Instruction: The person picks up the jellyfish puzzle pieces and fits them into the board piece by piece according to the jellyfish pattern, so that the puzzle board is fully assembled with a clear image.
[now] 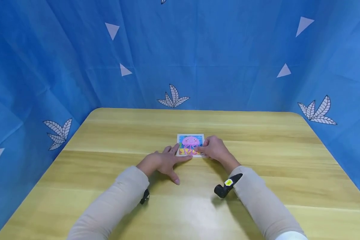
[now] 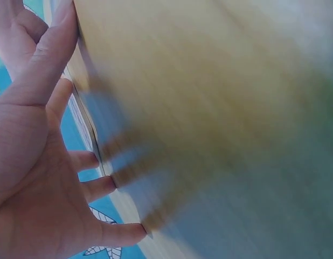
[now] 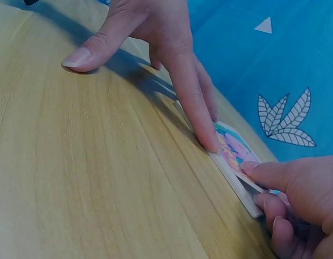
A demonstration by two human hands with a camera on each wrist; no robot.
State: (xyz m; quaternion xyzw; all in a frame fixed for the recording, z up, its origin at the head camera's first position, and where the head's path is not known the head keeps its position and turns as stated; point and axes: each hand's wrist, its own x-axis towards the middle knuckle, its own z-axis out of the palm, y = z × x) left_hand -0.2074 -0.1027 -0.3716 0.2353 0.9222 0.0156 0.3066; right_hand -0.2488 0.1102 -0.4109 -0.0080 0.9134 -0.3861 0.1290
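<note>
A small square picture puzzle (image 1: pixel 190 141) with a pink jellyfish lies flat on the table inside a white frame (image 3: pixel 233 186). My left hand (image 1: pixel 168 162) is spread out at its left and near side, the index fingertip touching the near edge of the frame. The left thumb points away from the puzzle, toward me. At the near right corner, my right hand (image 1: pixel 216 148) pinches a puzzle piece (image 3: pixel 252 183) between thumb and fingers. In the right wrist view that piece is tilted up, with a dark gap beneath it. The left wrist view shows the left palm (image 2: pixel 42 178) but hides the picture.
The light wooden table (image 1: pixel 273 143) stretches around the puzzle on every side. Blue cloth (image 1: pixel 228 50) with white triangles and leaves hangs behind and beside it. A black wrist camera (image 1: pixel 228 185) sticks out from the right sleeve, low over the table.
</note>
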